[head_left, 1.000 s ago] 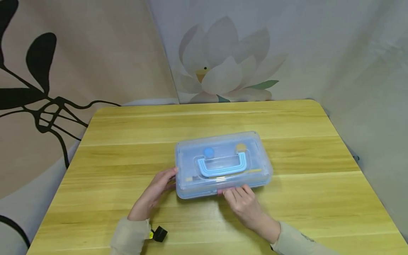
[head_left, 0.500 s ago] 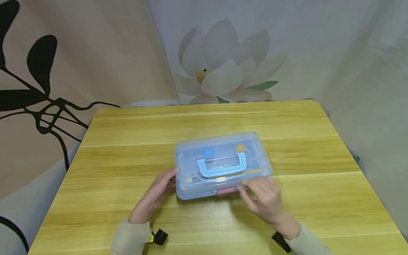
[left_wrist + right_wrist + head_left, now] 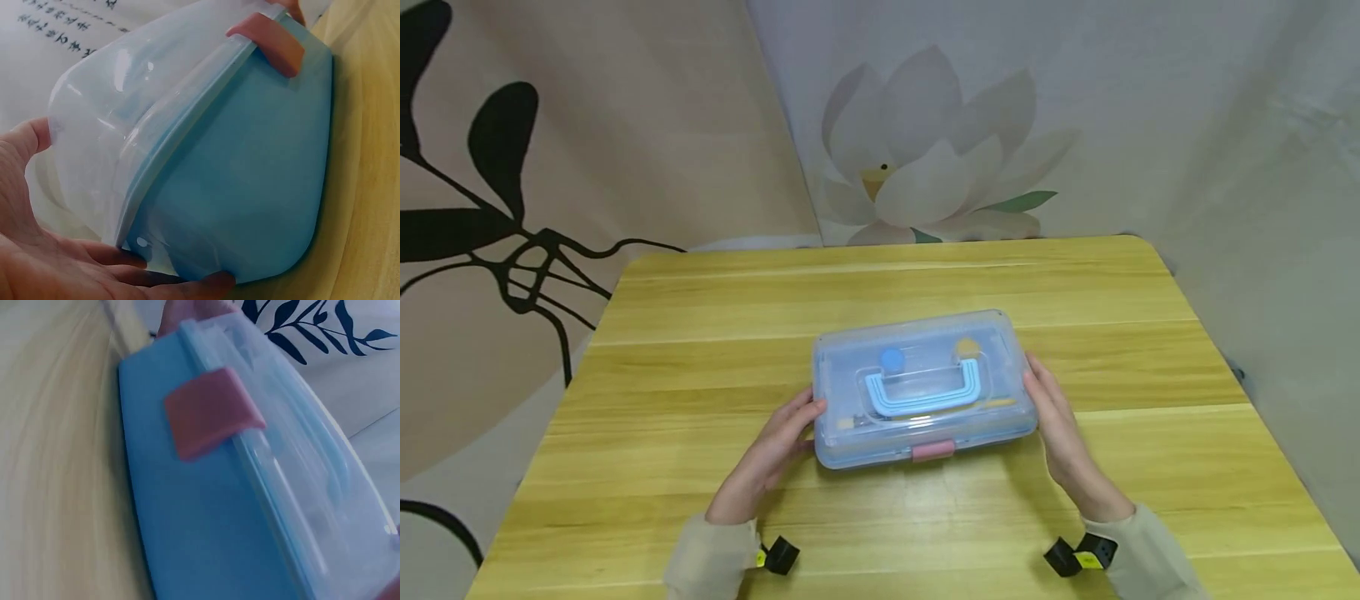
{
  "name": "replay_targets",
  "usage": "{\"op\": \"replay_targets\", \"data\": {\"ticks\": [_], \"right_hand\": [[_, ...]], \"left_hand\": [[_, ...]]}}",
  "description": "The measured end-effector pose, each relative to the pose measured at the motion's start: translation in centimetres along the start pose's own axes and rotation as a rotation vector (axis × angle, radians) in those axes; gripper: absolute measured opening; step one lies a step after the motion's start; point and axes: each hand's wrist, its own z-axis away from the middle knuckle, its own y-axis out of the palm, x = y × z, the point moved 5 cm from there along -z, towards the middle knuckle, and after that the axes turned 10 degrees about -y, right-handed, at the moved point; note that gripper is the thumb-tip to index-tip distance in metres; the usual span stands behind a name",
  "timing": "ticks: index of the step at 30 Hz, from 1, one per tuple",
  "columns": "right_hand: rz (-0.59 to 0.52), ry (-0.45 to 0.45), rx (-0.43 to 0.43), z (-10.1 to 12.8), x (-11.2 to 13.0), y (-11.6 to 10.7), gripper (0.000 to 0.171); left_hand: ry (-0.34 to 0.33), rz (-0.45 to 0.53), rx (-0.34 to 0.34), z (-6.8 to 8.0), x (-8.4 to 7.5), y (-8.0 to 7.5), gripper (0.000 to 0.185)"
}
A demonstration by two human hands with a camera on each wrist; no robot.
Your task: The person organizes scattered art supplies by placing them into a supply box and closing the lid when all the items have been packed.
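Note:
A translucent plastic storage box with a pale blue carrying handle rests on the wooden table, turned slightly. Its lid is down, and a pink latch lies over the front seam. Through the lid show a blue round shape, a yellow one and thin sticks. My left hand holds the left end, the thumb at the lid and fingers along the lower corner. Along the right end my right hand lays extended fingers; its wrist view is blurred, with the blue base and latch filling the middle.
The wooden table reaches a curtain with a printed lotus at the back. Dark printed leaves mark the cloth at left. Small black cameras hang at both wrists.
My right hand has left the pink latch at the front and moved to the right end of the box. The left hand stays at the left end; the box has barely moved.

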Motion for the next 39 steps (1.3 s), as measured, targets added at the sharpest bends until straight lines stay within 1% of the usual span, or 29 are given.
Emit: {"op": "replay_targets", "data": {"ticks": [2,4,11,15,17,21,26,33,39], "right_hand": [[-0.024,0.045,0.013,0.1,-0.2,0.3,0.061],[-0.025,0.061,0.015,0.1,-0.4,0.5,0.060],[-0.004,0.067,0.006,-0.1,-0.5,1.0,0.059],[0.002,0.076,-0.006,-0.4,-0.4,1.1,0.058],[0.003,0.070,-0.010,-0.7,-0.4,1.1,0.057],[-0.003,0.060,-0.020,-1.3,-0.4,1.2,0.055],[-0.001,0.068,-0.024,-2.1,-0.4,1.3,0.055],[-0.030,0.078,-0.029,-2.6,-0.4,1.5,0.056],[-0.053,0.093,-0.043,-2.9,-0.6,1.6,0.058]], "left_hand": [[-0.001,0.009,0.013,-0.1,-0.1,0.0,0.065],[-0.003,0.015,0.022,-0.2,-0.1,-0.1,0.065],[-0.017,0.033,0.032,-1.0,-0.6,-1.1,0.060],[-0.021,0.035,0.051,-1.8,-1.0,-1.5,0.059],[-0.013,0.038,0.055,-2.2,-1.3,-1.6,0.058],[-0.002,0.046,0.054,-3.1,-1.7,-2.0,0.058],[-0.005,0.058,0.050,-4.0,-2.1,-2.2,0.060],[0.012,0.039,0.023,-5.0,-2.7,-2.5,0.061],[0.006,0.056,0.014,-5.5,-2.9,-2.5,0.062]]}}
